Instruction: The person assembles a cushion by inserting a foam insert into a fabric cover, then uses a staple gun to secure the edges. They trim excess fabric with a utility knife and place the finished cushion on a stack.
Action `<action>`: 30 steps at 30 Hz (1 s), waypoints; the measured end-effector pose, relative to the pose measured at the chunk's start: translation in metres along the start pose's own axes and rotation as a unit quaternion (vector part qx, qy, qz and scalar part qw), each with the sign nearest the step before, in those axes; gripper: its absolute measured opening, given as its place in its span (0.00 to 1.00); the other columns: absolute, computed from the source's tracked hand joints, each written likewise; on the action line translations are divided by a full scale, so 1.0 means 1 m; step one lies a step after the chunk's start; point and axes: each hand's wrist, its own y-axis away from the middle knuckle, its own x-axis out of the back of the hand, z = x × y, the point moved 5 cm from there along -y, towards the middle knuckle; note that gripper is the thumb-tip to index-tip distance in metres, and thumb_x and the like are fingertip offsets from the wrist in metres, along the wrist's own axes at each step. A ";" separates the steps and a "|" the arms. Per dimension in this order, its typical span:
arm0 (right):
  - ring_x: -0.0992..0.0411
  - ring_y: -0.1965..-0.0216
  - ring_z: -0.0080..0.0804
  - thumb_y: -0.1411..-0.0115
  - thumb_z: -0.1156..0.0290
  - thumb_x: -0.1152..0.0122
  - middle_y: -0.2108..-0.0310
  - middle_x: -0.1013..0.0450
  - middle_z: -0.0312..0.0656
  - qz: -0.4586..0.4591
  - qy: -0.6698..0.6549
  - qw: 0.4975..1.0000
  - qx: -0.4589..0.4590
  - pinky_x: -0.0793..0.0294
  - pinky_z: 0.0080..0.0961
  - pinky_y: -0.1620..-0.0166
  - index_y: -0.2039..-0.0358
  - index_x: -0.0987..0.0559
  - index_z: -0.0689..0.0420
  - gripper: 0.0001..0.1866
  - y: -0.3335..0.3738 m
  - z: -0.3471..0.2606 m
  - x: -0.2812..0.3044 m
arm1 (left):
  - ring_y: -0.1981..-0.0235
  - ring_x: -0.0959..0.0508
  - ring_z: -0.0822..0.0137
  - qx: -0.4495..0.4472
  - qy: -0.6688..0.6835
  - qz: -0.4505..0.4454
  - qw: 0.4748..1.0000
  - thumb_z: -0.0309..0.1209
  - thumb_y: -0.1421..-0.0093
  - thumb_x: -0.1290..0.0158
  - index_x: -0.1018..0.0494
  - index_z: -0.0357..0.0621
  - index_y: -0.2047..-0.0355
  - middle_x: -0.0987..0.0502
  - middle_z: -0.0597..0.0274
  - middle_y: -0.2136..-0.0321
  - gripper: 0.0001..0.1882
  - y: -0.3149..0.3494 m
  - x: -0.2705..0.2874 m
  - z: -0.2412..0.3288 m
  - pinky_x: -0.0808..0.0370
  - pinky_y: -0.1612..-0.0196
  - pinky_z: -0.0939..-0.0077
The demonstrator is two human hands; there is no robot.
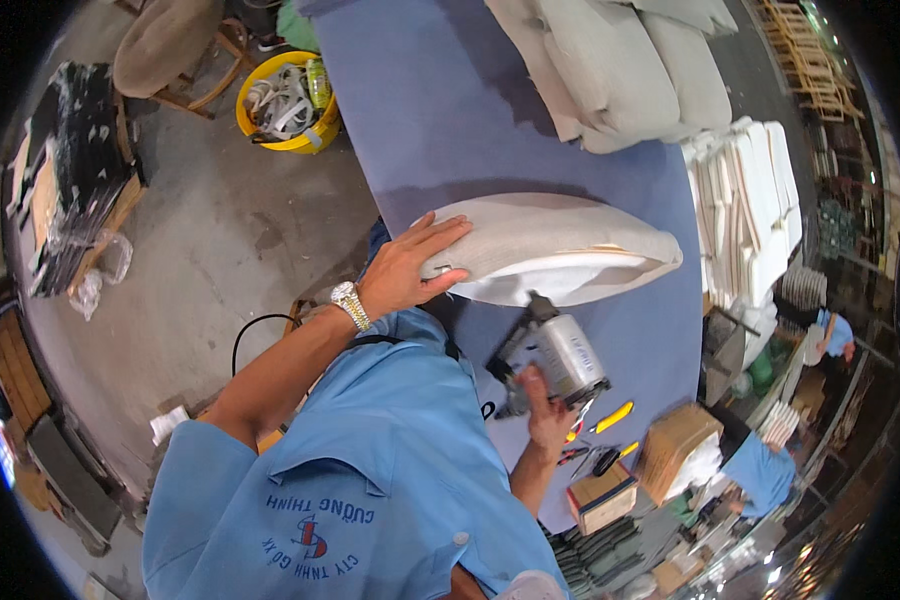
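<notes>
We count one beige fabric-covered seat pad [550,250] on one blue-topped workbench [450,100], one silver pneumatic staple gun [555,362], one round yellow plastic tub [288,102], two small cardboard boxes [602,497], and two other blue-shirted workers [765,470].

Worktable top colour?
Blue-purple table, plain, no pattern; head view shows it best.

Grey concrete floor [220,240], blue-topped desk [450,110], yellow bucket [290,100] beside it, stacked white foam panels [760,200] on my right, wooden frames [820,60] behind.
</notes>
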 end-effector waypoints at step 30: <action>0.21 0.60 0.56 0.51 0.78 0.32 0.61 0.22 0.53 -0.172 0.288 0.932 0.136 0.22 0.36 0.56 0.53 0.23 0.62 0.22 -0.016 -0.026 -0.102 | 0.28 0.41 0.45 0.003 0.037 -0.068 0.997 0.20 0.55 0.33 0.40 0.60 0.29 0.39 0.61 0.29 0.53 0.002 0.004 -0.003 0.31 0.31 0.53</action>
